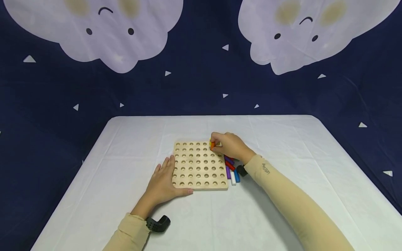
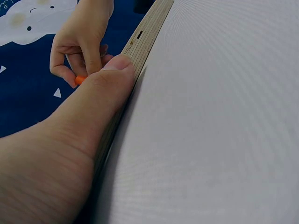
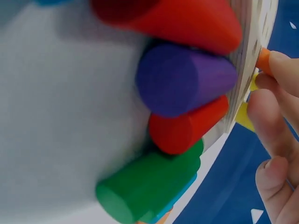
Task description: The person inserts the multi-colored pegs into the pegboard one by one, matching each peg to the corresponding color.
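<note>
A square wooden pegboard (image 1: 198, 165) with rows of round holes lies on the white table. My left hand (image 1: 161, 184) rests against its left side, fingers stretched and thumb along the front edge. Over the far right part of the board my right hand (image 1: 231, 144) pinches an orange peg (image 3: 264, 60) between thumb and fingertips. Its lower end is hard to make out, so I cannot tell if it sits in a hole. Yellow pegs (image 3: 244, 115) show at the board's far edge in the right wrist view, partly covered by the fingers.
Loose pegs lie along the board's right side: a purple peg (image 1: 228, 172), a white peg (image 1: 233, 178), a blue peg (image 1: 237, 176), a red peg (image 1: 230, 165) and a green peg (image 3: 149, 182). A dark blue cloth (image 1: 201, 83) with clouds hangs behind the table (image 1: 125, 146).
</note>
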A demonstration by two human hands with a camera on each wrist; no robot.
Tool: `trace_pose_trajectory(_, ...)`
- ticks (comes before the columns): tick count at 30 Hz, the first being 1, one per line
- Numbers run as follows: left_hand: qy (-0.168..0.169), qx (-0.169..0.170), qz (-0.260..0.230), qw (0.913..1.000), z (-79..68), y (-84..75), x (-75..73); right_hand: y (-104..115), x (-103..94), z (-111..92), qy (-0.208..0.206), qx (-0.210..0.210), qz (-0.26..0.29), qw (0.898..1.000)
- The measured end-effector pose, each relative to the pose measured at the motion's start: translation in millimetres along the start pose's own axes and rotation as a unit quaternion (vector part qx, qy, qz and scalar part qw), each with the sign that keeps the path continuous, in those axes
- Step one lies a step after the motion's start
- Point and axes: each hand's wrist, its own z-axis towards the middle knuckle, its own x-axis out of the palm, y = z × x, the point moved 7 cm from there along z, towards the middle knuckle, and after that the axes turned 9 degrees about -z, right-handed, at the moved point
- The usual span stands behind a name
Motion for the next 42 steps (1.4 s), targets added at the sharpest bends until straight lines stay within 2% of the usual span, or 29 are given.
trace_pose_trajectory(6, 0.002, 0.003, 0.001, 1.0, 0.5, -0.3, 1.1, 6, 2.6, -1, 0.013, -0.024, -0.038, 0.999)
trace_pose_trajectory(12, 0.0, -0.001, 0.0, 1.0, 0.3, 0.9, 1.5, -5, -5.0, -10, 0.004, -0.01, 0.019, 1.0)
trace_pose_trajectory(15, -0.001, 0.0, 0.001, 1.0, 0.2, 1.4, 1.4, -23, -14.6, -16, 0.0, 0.013, 0.051, 0.999)
trace_pose_trajectory(19, -0.003, 0.002, 0.004, 1.0, 0.3, 1.1, 0.8, -58, -22.8, -29, 0.011, 0.057, 0.08, 0.995)
trace_pose_trajectory(23, -0.001, 0.0, 0.005, 1.0, 0.2, 0.8, -0.3, -87, -19.1, -42, 0.046, 0.075, 0.078, 0.993)
trace_pose_trajectory(25, -0.001, 0.0, 0.004, 1.0, 0.1, 0.1, -0.7, -93, -13.6, -46, 0.066, 0.068, 0.075, 0.993)
trace_pose_trajectory(28, -0.001, 0.001, 0.002, 1.0, 0.2, -1.0, -1.2, -97, -5.5, -47, 0.09, 0.059, 0.066, 0.992)
trace_pose_trajectory(31, -0.002, 0.003, 0.002, 1.0, 0.3, -1.9, -1.1, -97, -2.1, -47, 0.096, 0.057, 0.044, 0.993)
trace_pose_trajectory(37, -0.002, 0.004, 0.002, 1.0, -0.1, -2.3, -0.1, -99, -5.9, -54, 0.095, 0.083, 0.012, 0.992)
trace_pose_trajectory(42, -0.002, 0.004, 0.002, 1.0, 0.4, -3.1, -0.5, -102, -5.0, -57, 0.11, 0.074, 0.005, 0.991)
